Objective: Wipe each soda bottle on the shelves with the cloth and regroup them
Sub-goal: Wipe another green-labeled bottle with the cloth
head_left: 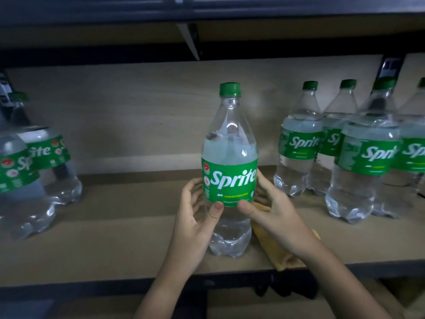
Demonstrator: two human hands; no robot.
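Observation:
A clear Sprite bottle [230, 157] with a green cap and label stands upright mid-shelf, label facing me. My left hand [197, 217] holds its left side, thumb on the label's lower edge and fingers curled behind. My right hand [273, 210] holds the right side, thumb at the label's bottom and fingers round the back. A yellow cloth [276, 252] lies on the shelf under my right wrist, mostly hidden by it.
Several Sprite bottles [358, 153] stand grouped at the right of the wooden shelf [126, 238]. Two more bottles [34, 171] stand at the left. An upper shelf with a metal bracket [190, 42] hangs overhead.

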